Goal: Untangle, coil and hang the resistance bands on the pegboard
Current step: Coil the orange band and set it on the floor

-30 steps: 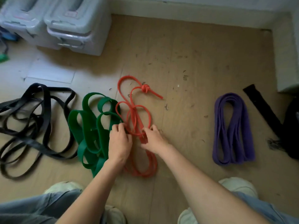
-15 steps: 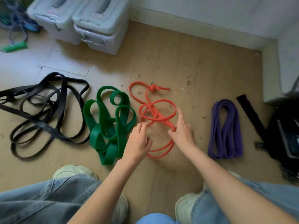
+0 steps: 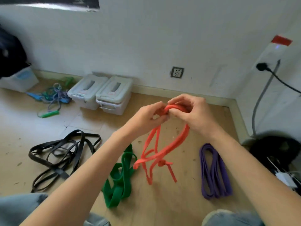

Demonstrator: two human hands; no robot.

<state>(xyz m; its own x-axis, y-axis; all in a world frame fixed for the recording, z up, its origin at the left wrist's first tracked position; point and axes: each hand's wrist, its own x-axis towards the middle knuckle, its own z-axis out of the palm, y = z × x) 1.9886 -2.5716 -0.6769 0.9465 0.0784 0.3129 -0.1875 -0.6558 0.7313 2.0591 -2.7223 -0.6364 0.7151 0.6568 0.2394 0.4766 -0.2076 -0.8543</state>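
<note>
No readable text anywhere. Small red-and-white labels on lids of two grey storage boxes (image 3: pixel 101 93) by the wall are too blurred to make out.

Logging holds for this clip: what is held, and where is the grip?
Both hands, left hand and right hand, grip the orange resistance band at its bunched top loops; its knot hangs below.

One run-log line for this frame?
both hands grip red band, lifted | knot still tied | green, black on floor
</note>
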